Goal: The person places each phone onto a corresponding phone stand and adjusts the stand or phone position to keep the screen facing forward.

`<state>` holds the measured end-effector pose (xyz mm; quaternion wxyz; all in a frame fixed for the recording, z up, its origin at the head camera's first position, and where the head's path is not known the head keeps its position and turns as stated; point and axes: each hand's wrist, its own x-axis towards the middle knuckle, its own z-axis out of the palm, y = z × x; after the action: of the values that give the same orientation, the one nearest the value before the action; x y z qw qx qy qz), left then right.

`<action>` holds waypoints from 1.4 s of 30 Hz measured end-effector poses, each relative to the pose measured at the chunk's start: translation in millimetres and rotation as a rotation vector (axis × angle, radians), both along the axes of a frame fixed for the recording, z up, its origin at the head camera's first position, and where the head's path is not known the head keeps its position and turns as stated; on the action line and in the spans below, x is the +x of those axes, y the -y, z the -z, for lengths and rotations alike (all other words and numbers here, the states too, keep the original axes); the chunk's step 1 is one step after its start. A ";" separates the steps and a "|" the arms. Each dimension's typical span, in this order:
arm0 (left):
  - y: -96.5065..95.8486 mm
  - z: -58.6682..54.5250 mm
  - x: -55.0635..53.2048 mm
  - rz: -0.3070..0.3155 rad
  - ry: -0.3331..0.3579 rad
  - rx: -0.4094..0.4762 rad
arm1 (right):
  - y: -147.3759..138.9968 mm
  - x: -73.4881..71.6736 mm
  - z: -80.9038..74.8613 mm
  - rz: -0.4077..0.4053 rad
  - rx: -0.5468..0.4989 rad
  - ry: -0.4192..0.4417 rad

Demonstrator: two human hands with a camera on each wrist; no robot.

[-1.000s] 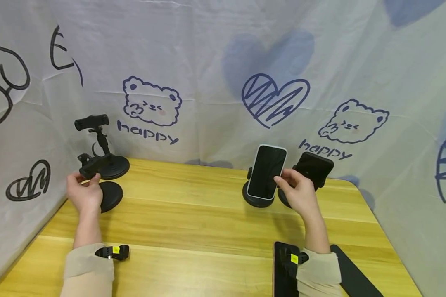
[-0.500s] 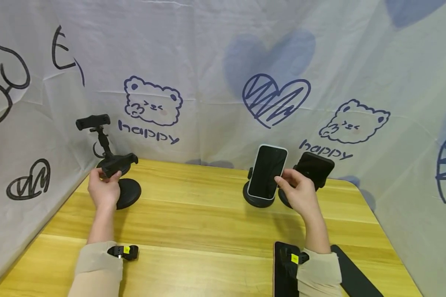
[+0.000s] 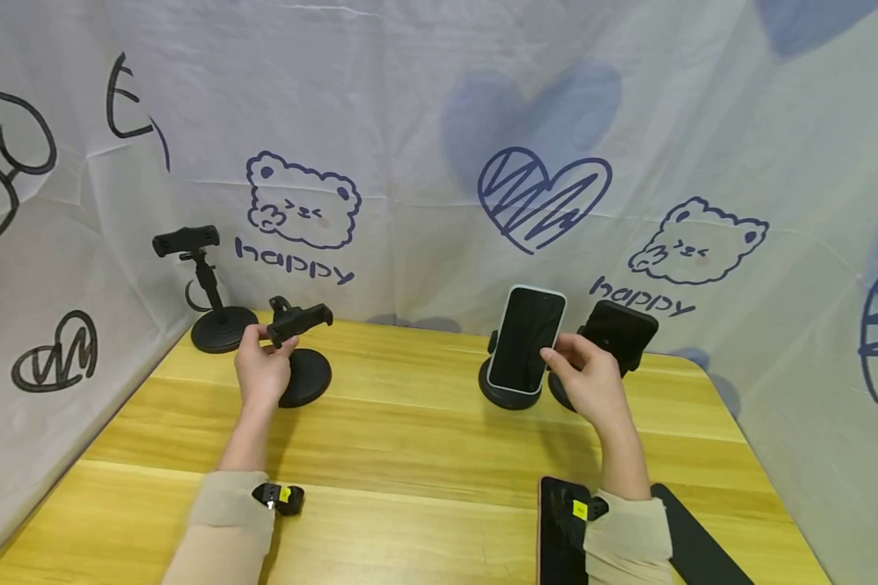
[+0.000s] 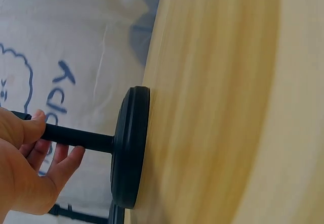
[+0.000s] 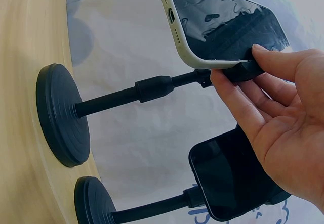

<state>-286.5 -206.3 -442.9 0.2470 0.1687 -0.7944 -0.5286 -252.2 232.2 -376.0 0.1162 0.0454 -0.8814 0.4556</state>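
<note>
My left hand (image 3: 262, 372) grips a stand (image 3: 298, 324), left of centre; right hand (image 3: 591, 375) pinches a phone (image 3: 525, 340), right of centre. Backdrop (image 3: 410, 162) reads "happy" twice.

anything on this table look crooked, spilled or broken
Nothing looks spilled or broken. The holder on the empty stand in the left hand slants up toward the right, slightly askew against the nearly level one on the far-left stand.

Head view high, facing forward and down, wrist views close, turned sideways, white-edged phone (image 3: 525, 337) shared by head and right-wrist views
</note>
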 end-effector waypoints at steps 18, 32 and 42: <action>-77.0 3.1 -14.1 0.133 -0.019 0.053 | 3.5 -0.5 -2.9 -0.004 0.001 0.037; -130.2 5.0 -13.7 0.198 -0.050 0.095 | 3.5 -0.9 -2.8 -0.004 0.011 0.022; -154.5 3.6 -14.2 0.255 -0.046 0.082 | 3.5 -0.7 -3.2 0.018 0.013 -0.011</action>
<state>-300.7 -51.9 -446.5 0.1889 0.0642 -0.7813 -0.5914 -252.9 228.7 -372.7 0.1251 0.0406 -0.8841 0.4484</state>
